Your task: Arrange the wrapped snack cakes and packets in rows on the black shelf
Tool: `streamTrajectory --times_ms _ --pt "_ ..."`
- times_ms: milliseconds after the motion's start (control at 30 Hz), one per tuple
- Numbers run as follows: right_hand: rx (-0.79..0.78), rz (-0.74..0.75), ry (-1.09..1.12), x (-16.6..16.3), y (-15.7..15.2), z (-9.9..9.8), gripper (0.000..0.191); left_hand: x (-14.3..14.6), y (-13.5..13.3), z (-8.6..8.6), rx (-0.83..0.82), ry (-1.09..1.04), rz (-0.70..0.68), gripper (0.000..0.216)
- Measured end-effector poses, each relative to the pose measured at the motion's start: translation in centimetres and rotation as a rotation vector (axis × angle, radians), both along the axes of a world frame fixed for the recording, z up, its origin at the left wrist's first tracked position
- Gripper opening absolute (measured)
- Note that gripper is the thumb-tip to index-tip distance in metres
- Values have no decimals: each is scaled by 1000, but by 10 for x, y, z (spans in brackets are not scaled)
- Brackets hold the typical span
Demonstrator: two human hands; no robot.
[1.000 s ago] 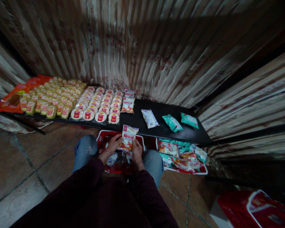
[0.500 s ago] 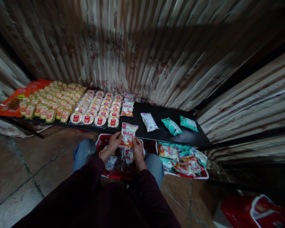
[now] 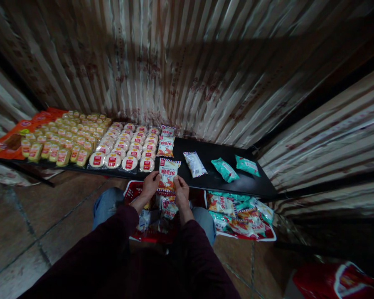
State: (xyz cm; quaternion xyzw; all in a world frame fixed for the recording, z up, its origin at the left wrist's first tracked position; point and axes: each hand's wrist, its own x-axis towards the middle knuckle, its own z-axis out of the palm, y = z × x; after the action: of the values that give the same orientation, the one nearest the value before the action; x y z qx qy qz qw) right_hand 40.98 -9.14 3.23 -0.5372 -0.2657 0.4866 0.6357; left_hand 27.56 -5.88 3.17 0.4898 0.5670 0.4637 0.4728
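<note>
Both my hands hold one snack packet [image 3: 168, 173], white and orange with a red-and-blue striped edge. My left hand [image 3: 151, 185] grips its left side and my right hand [image 3: 181, 190] grips its right side, fingers closed. The packet hangs at the front edge of a low black shelf [image 3: 212, 179], just in front of two matching packets [image 3: 166, 143] lying in a column. Below my hands, between my knees, sits a red basket [image 3: 134, 190] with more packets inside.
Rows of round white cakes [image 3: 124, 146] and yellow wrapped snacks [image 3: 60, 140] fill the shelf's left part. A white packet [image 3: 194, 163] and two teal packets [image 3: 225, 169] lie to the right. Another basket of packets [image 3: 241, 214] stands on the tiled floor; plastic strip curtains hang behind.
My hands have carried the striped packet up and forward from over the red basket to the shelf's front edge. The view has tilted slightly downward.
</note>
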Motion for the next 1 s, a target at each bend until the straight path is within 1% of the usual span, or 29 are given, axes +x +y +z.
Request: streamTrajectory --times_ms 67,233,300,467,533,733,833,1000 --pt "9 4 -22 1 5 1 44 0 2 1 3 45 9 23" --pt "0 -22 -85 4 20 2 44 2 3 12 40 21 34 25" --pt "0 -33 -99 3 25 4 44 3 3 15 61 44 31 28" --pt "4 -45 -123 1 35 10 44 4 4 16 130 111 18 33" --pt "2 -60 -150 0 39 12 45 4 4 16 140 182 0 35" --pt "-13 -107 -213 -2 52 12 49 7 2 24 222 506 -34 45" --pt "-10 -99 -222 0 59 9 49 12 2 25 284 565 -34 48" --pt "5 -101 -293 4 70 2 47 18 5 20 368 604 -34 51"
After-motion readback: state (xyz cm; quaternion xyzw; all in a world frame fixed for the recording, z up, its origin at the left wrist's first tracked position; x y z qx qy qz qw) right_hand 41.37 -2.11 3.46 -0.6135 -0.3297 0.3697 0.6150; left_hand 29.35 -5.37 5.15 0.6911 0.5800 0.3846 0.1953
